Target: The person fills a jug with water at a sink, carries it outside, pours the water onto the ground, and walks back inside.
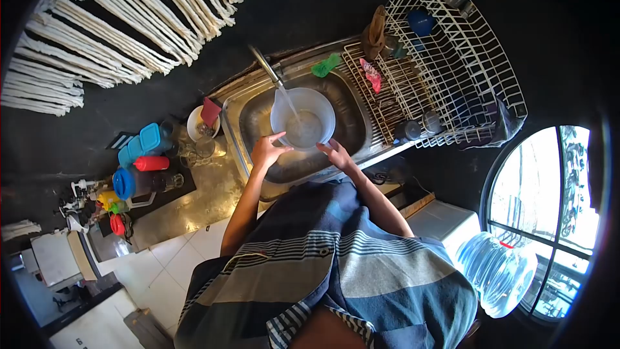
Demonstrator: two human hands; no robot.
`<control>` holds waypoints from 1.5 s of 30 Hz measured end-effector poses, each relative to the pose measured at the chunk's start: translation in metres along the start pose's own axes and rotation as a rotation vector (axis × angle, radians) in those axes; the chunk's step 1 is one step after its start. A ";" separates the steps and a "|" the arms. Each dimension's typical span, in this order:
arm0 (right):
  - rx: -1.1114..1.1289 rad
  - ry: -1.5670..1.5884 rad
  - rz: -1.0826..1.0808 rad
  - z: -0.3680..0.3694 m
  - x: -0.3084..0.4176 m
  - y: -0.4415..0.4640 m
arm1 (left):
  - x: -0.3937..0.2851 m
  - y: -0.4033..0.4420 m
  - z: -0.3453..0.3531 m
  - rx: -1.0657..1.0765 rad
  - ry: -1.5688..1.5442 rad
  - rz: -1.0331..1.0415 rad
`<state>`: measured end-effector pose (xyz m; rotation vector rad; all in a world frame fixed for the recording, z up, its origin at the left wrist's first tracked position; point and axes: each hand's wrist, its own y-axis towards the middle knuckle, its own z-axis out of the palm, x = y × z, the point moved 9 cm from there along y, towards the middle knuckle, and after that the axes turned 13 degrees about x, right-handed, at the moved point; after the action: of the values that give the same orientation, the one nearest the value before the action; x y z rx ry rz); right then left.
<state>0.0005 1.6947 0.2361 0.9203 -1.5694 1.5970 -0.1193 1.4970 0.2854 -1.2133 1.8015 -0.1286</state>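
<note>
My left hand grips the near-left rim of a translucent white plastic bowl, thumb and fingers on its edge. Opposite it, my right hand holds the bowl's near-right side. The bowl is over the basin of a steel sink, its mouth facing up. From the metal faucet a stream of water runs down into the bowl, where some water shows at the bottom. Whether the bowl rests on the basin floor, I cannot tell.
Behind the basin lies a green sponge or cloth. A white wire dish rack stands at the right, with a pink packet near it. On the left counter are a red squeeze bottle, a blue-lidded jug and glasses.
</note>
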 end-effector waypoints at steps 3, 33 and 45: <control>-0.019 -0.106 -0.013 -0.003 0.001 0.007 | -0.004 0.000 -0.003 -0.031 0.000 0.030; -0.025 -0.125 0.273 -0.010 -0.033 0.033 | 0.004 0.004 -0.004 -0.249 -0.152 0.090; -0.011 -0.134 0.268 -0.010 -0.029 0.032 | 0.004 0.004 0.000 -0.290 -0.199 0.128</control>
<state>-0.0131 1.7040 0.1944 0.8547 -1.8570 1.7367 -0.1223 1.4958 0.2802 -1.2568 1.7559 0.3269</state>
